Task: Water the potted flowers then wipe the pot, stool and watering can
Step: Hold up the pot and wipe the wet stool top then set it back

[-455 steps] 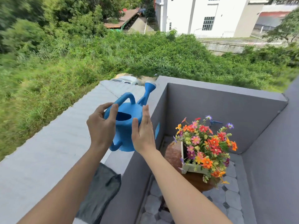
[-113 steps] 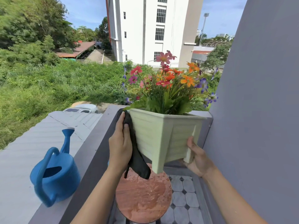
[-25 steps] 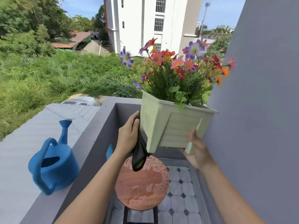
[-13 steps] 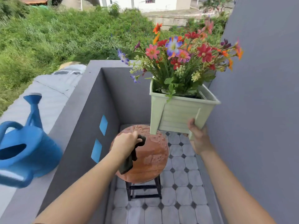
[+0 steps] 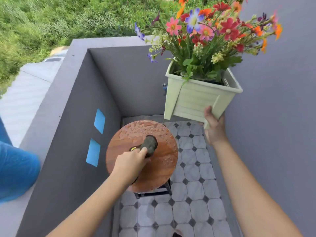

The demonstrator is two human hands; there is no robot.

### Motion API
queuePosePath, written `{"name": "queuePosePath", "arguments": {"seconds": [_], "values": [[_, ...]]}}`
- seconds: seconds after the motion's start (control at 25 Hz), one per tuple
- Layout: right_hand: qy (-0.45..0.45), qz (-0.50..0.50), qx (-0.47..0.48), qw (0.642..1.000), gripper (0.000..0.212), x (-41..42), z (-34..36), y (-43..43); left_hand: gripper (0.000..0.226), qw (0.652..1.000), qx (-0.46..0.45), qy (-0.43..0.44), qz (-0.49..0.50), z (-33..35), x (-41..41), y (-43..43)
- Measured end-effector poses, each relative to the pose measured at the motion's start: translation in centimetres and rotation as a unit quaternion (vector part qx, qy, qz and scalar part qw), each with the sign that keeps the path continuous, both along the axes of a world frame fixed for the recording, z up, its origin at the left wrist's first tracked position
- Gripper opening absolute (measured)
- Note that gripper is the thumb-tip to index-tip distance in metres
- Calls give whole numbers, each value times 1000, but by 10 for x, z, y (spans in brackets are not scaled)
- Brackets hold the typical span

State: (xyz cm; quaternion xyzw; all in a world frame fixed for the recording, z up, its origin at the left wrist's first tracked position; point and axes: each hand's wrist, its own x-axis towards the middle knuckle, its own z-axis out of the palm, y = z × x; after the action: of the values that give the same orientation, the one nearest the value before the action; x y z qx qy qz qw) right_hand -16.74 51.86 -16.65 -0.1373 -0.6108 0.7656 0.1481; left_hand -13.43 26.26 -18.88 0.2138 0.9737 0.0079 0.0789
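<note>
My right hand (image 5: 213,130) grips the bottom corner of a pale green square pot (image 5: 196,100) full of colourful flowers (image 5: 210,31), holding it in the air, up and to the right of the stool. My left hand (image 5: 130,164) is shut on a bunched dark cloth (image 5: 150,145) and presses it onto the round reddish-brown stool seat (image 5: 162,166), which is wet with droplets along its far edge. The blue watering can (image 5: 15,170) stands on the wall's top ledge at the far left, cut off by the frame edge.
A grey parapet wall (image 5: 71,134) with two blue squares (image 5: 96,135) runs along the left, close to the stool. Another grey wall (image 5: 277,134) rises on the right. The floor has grey octagonal tiles (image 5: 191,202). Grass and a corrugated roof lie beyond the parapet.
My left hand with the cloth has left the pot's side and gone down onto the stool seat. My view has tilted downward; my right hand alone keeps the pot raised.
</note>
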Motion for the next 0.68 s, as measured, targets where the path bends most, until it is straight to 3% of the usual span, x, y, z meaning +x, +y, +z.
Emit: {"name": "queuePosePath", "arguments": {"seconds": [0.12,0.24,0.36,0.48,0.68], "values": [[3,-5,3,1000,80,-6,2,6,51,993,-49,-95,-41,-58,55,18],[10,-15,18,1000,87,-11,-4,15,54,996,-5,-67,-52,-76,65,17],[8,-7,5,1000,82,-15,-2,14,52,988,63,7,-137,-95,46,1],[15,-20,-12,1000,72,-19,-9,22,55,976,1,-32,-214,-123,39,-13],[33,-28,15,999,78,-25,-33,38,49,976,18,-34,-212,-129,21,32]]}}
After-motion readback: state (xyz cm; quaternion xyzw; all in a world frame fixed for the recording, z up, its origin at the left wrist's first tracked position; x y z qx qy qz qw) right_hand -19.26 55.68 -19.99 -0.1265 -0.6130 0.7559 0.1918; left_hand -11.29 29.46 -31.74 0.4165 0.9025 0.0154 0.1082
